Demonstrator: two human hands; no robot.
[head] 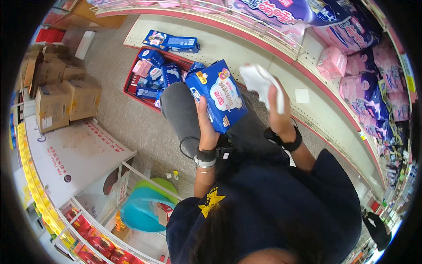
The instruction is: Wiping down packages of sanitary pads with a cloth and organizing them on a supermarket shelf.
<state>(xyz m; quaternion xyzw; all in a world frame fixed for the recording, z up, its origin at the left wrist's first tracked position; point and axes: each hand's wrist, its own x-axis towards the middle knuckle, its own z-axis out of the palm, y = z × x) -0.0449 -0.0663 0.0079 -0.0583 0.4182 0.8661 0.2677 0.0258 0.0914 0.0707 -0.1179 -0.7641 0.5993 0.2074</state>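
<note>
My left hand (207, 127) grips the lower left side of a blue package of sanitary pads (219, 95), held above my knees. A crumpled white cloth or tissue (262, 84) is in my right hand (278, 112), just right of the package; the hand is slightly blurred. Beyond my left knee, a red plastic basket (128, 81) holds several blue packs and a pink one. Two blue packs (179, 43) lie on the low cream metal shelf (224, 52) behind the basket.
Upper shelves on the right carry pink and purple packages (359, 95). A white square (301, 96) lies on the low shelf. To the left stand cardboard boxes (84, 99) and a large white carton (75, 158). A turquoise plastic tub (140, 208) is at the lower left.
</note>
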